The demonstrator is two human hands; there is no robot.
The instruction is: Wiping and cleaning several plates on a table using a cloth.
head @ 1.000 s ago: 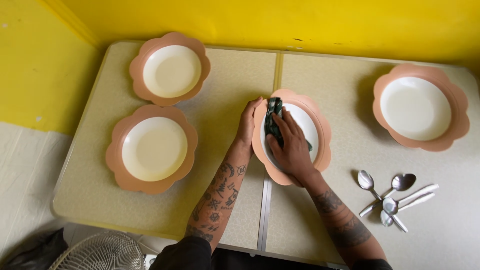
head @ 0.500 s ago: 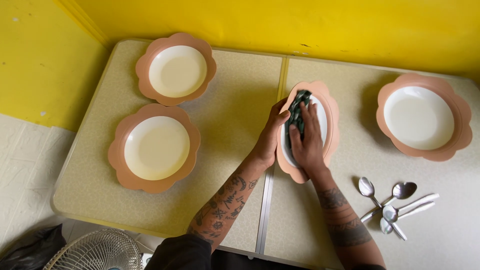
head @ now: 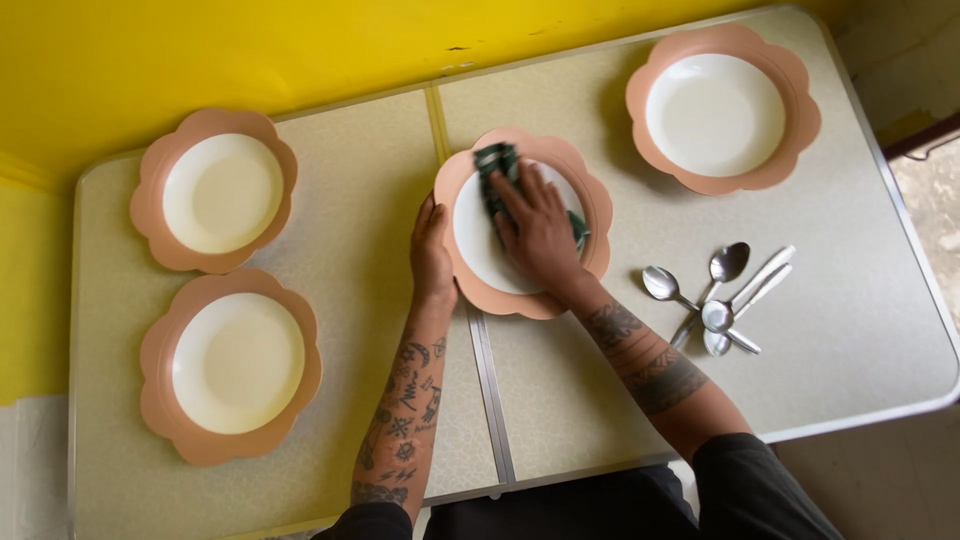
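at the middle of the worktop (head: 560, 400), the right hand (head: 540, 232) presses a dark green cloth (head: 494, 165) flat into the white bowl of the centre plate (head: 590, 215), fingers spread over it rather than curled. the left hand (head: 432, 252) cups that plate's peach rim, its grip loosely closed on the edge. wiping looks midway on this one. three matching plates (head: 215, 190) (head: 235, 365) (head: 722, 108) sit apart, untouched by either hand; whether they are wiped i cannot tell. spoons (head: 715, 295) lie heaped to the right.

Plate (head: 480, 262) tipped up before — now lies flatter
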